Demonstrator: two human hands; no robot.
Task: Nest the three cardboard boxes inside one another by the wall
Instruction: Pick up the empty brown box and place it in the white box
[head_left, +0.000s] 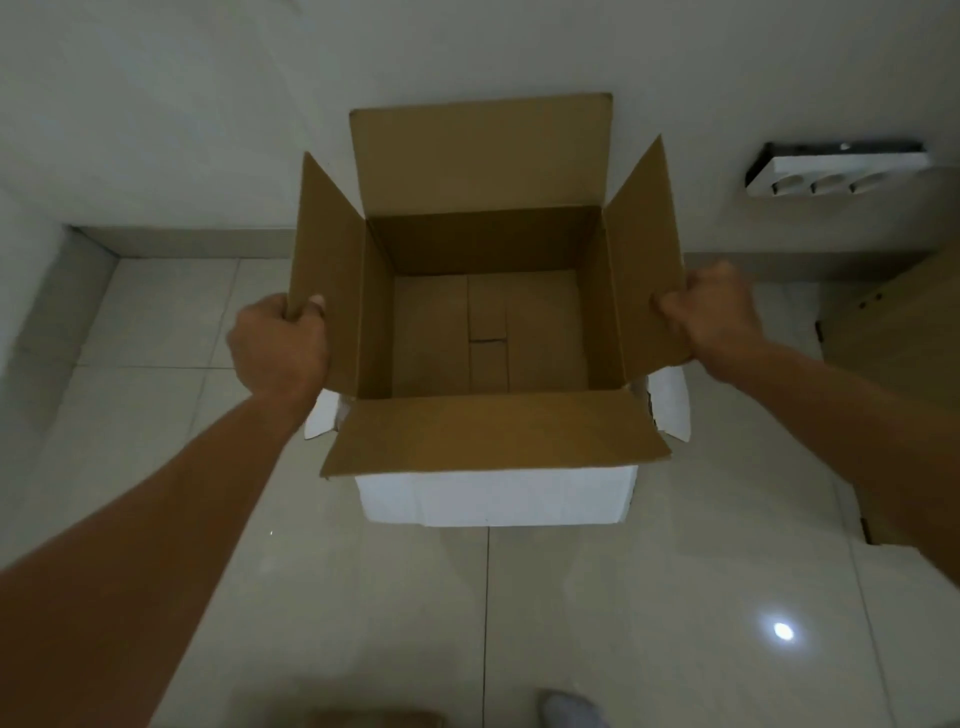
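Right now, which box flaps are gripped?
The two side flaps: left hand pinches the left flap, right hand the right flap. Far and near flaps hang free.

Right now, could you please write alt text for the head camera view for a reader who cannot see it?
A person's left hand and right hand grip the side flaps of an open, empty cardboard box with white outer sides, held over a pale tiled floor by a white wall. Another brown box stands at the right edge.
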